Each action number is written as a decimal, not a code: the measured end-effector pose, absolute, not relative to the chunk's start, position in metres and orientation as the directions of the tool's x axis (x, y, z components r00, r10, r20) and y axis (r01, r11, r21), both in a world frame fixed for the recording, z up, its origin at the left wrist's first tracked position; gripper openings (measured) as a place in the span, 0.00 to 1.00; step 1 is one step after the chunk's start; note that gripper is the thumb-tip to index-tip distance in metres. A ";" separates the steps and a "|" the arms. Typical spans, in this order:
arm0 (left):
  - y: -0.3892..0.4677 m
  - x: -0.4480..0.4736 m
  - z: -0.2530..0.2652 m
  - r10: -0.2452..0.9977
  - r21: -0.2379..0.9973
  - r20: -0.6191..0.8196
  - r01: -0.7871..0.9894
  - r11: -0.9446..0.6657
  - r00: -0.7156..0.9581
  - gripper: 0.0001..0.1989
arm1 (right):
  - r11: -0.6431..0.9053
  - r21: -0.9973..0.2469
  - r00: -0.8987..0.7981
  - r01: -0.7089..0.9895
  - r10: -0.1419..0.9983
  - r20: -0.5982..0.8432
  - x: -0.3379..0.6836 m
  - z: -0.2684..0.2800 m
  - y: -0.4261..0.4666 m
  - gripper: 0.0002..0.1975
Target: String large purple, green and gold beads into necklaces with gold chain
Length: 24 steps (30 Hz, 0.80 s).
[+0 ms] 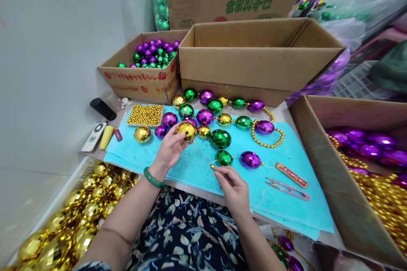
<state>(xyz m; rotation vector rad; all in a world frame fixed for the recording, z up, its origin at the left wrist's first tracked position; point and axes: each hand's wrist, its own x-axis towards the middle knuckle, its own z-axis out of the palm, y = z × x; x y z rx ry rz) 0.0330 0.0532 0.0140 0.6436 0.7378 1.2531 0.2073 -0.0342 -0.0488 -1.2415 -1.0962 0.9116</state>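
My left hand [171, 149], with a green bangle on its wrist, grips a shiny gold faceted ball [187, 130] above the blue cloth. A thin, straight needle-like wire [202, 153] runs from that ball down to a small gold bead [212, 167]. At the bead, the fingertips of my right hand [234, 189] are pinched together. Close by on the cloth lie a green ball [224, 158], a larger green ball [220, 139] and a purple ball [250, 159] with thread. Behind my left hand are strung purple, gold and green balls [205, 117].
Thread snips [288, 188] and a red-and-gold strip [291, 175] lie at right on the blue cloth [305, 207]. A tray of small gold beads [145, 115] sits at left. Cardboard boxes [254, 63] line the back; another box [346, 194] stands right. Gold balls [92, 209] fill a lower-left crate.
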 end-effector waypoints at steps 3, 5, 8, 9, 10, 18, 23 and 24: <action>0.050 0.037 0.012 0.976 0.799 -0.119 -0.566 0.204 0.183 0.20 | 0.111 -0.993 0.257 0.039 0.959 0.117 0.206 -0.050 -0.032 0.06; 0.049 0.037 0.012 0.973 0.791 -0.119 -0.574 0.212 0.196 0.21 | 0.109 -0.993 0.253 0.037 0.961 0.115 0.207 -0.050 -0.032 0.06; 0.051 0.034 0.013 0.964 0.773 -0.126 -0.586 0.242 0.233 0.23 | 0.109 -0.994 0.234 0.031 0.966 0.113 0.210 -0.049 -0.031 0.06; 0.051 0.033 0.013 0.959 0.769 -0.128 -0.586 0.256 0.251 0.23 | 0.109 -0.994 0.230 0.028 0.967 0.112 0.211 -0.049 -0.031 0.05; 0.051 0.032 0.013 0.954 0.765 -0.130 -0.585 0.269 0.269 0.24 | 0.109 -0.994 0.229 0.024 0.967 0.112 0.212 -0.049 -0.030 0.05; 0.047 0.031 0.012 0.949 0.799 -0.094 -0.546 0.253 0.301 0.28 | 0.094 -0.995 0.257 0.022 0.962 0.096 0.212 -0.051 -0.030 0.06; 0.046 0.028 0.009 0.941 0.812 -0.114 -0.517 0.272 0.317 0.29 | 0.102 -0.995 0.222 0.016 0.970 0.103 0.214 -0.053 -0.028 0.06; 0.046 0.027 0.009 0.940 0.805 -0.114 -0.525 0.277 0.322 0.29 | 0.100 -0.995 0.219 0.010 0.971 0.100 0.214 -0.053 -0.027 0.05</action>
